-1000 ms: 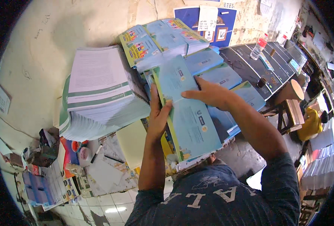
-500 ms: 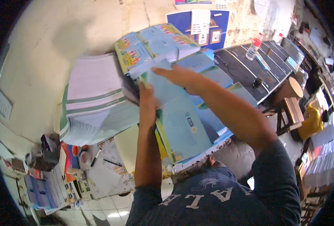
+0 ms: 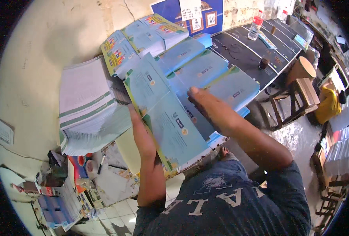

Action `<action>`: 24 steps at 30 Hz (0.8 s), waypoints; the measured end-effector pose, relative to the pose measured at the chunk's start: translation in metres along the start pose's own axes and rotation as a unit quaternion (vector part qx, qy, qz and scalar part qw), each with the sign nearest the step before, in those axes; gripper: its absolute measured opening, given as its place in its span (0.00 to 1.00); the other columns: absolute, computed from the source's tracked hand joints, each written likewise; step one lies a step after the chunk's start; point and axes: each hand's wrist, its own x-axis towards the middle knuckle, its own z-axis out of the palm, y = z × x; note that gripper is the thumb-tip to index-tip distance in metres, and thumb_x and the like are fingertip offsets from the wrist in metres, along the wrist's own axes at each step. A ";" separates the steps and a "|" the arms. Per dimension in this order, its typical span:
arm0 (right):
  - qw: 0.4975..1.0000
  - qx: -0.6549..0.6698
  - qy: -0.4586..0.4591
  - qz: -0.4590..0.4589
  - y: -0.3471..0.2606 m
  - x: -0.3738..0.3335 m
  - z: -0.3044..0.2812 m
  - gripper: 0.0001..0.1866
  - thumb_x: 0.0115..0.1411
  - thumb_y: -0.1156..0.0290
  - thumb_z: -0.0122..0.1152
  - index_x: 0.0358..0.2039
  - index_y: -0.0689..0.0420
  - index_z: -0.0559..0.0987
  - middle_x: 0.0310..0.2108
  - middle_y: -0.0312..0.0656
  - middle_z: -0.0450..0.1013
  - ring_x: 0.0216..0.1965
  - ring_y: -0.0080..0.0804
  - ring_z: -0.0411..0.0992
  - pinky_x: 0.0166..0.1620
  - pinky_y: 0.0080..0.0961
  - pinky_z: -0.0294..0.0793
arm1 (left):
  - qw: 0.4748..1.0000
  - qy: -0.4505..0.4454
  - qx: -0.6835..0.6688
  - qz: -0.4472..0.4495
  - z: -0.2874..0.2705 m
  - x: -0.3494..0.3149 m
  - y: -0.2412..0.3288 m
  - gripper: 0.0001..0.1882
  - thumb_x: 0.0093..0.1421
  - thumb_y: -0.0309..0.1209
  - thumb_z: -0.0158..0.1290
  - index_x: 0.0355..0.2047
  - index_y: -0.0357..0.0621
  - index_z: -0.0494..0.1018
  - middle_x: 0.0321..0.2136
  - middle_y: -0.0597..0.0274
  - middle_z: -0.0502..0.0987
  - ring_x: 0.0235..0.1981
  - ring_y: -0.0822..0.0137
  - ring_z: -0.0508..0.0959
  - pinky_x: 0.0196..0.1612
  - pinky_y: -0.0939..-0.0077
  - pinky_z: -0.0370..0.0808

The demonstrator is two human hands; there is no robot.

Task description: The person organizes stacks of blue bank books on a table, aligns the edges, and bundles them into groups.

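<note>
A light blue printed cover sheet (image 3: 173,122) lies across the near part of the table, creased or divided across its middle. My left hand (image 3: 140,131) is held flat and edge-on along its left side, fingers stretched toward the wall. On the other side, my right hand (image 3: 210,105) rests near the sheet's right edge with its fingers extended, partly hidden behind the thumb side. Neither hand grips anything that I can see. Left of my left hand stands a thick stack of white printed pages (image 3: 86,98) with green bands.
More blue covers (image 3: 225,88) lie in overlapping piles to the right. Behind are stacks of colourful booklets (image 3: 153,33). A plastic bottle (image 3: 255,26) stands on a black surface (image 3: 237,51). A wooden stool (image 3: 300,98) is at the right, and a marker (image 3: 101,164) lies at lower left.
My hands have come apart and moved down toward me. The right hand has shifted from the sheet's far part to its right side; the sheet now lies flatter. The view has shifted.
</note>
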 end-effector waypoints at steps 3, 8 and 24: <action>0.998 -0.034 -0.054 -0.018 0.002 0.001 0.005 0.49 0.65 0.35 0.46 0.68 0.68 0.55 0.62 0.57 0.63 0.59 0.43 0.65 0.62 0.33 0.63 | 0.980 0.053 0.189 0.019 0.046 -0.012 0.009 0.40 0.69 0.50 0.43 0.71 0.38 0.47 0.66 0.51 0.59 0.63 0.55 0.64 0.65 0.62 0.61; 0.996 -0.069 -0.039 -0.028 0.010 -0.002 0.007 0.57 0.62 0.31 0.47 0.70 0.70 0.43 0.67 0.62 0.55 0.66 0.50 0.59 0.66 0.36 0.58 | 0.982 0.021 0.181 0.043 0.031 -0.002 -0.008 0.43 0.68 0.48 0.49 0.71 0.36 0.43 0.66 0.49 0.58 0.64 0.57 0.62 0.67 0.65 0.56; 0.695 -0.443 0.104 -0.556 0.067 -0.045 0.017 0.22 0.49 0.57 0.73 0.41 0.54 0.77 0.55 0.50 0.68 0.58 0.52 0.67 0.58 0.52 0.69 | 0.949 0.134 0.238 0.158 -0.027 0.117 0.013 0.30 0.72 0.50 0.36 0.56 0.34 0.70 0.51 0.54 0.74 0.52 0.62 0.74 0.58 0.66 0.67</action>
